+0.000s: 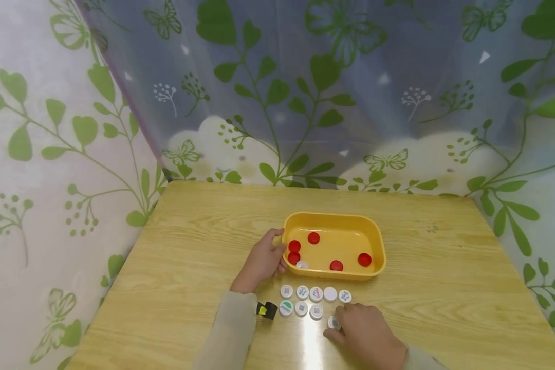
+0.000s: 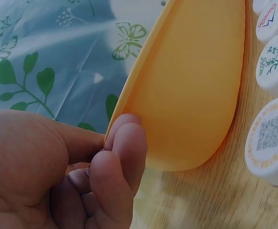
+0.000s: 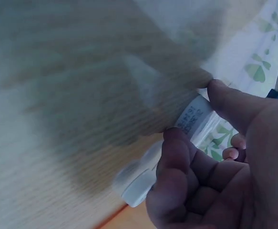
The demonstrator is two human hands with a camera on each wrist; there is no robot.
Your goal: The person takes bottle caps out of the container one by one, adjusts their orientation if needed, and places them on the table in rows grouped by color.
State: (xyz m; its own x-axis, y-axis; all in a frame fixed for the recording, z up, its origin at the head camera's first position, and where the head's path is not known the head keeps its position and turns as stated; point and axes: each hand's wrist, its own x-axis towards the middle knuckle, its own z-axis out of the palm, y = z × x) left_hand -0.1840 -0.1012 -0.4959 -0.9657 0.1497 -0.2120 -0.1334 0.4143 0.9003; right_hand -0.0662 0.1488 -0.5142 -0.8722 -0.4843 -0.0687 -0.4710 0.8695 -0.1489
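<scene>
My left hand (image 1: 262, 259) grips the left end of a yellow plastic tray (image 1: 337, 245), its thumb and fingers pinching the rim in the left wrist view. Inside the tray lie several red bottle caps (image 1: 313, 238) and one white cap (image 1: 301, 265) near the front left corner. In front of the tray, my right hand (image 1: 369, 330) pinches a white bottle cap (image 3: 194, 117) between thumb and fingers, low over the table. Dark printing shows on that cap's side in the right wrist view.
Two rows of white printed caps (image 1: 316, 294) lie on the wooden table (image 1: 203, 241) between tray and person. A black strap (image 1: 269, 310) with a yellow-green mark is at the left wrist. Leaf-patterned curtains (image 1: 277, 103) stand behind and at the sides.
</scene>
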